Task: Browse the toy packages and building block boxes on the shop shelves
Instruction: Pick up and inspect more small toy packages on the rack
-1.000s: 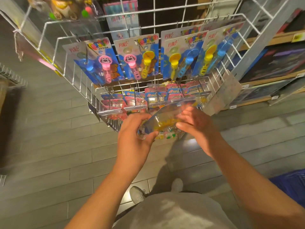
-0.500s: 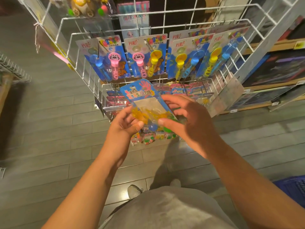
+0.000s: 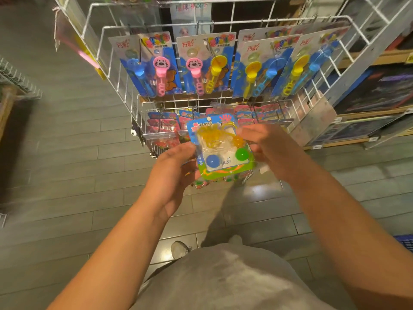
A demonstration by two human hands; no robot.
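**Between my hands, a toy card held up in front of the rack**

Ahead of me stands the white wire rack, filling the far half of the view, with wooden shelves of boxes off to its right. Across the rack's upper row hang the bubble wand cards, faces toward me. Below them, nearer, sits the lower row of smaller cards on their hooks.

Just in front of that lower row is the toy package, facing up at me. Its long axis runs near to far, leaning slightly to the left at the top: blue header and hang hole at the far end, green edge with the blue and green balls at the near end. It lies squarely between my two hands, about equally close to each.

My left hand grips the package's left edge, fingers curled behind it and thumb toward the front. My right hand holds the right edge, fingers curled against the card, though blur hides exactly how they pinch.

I judge that putting it back means carrying the hang hole away from me to a hook straight ahead.
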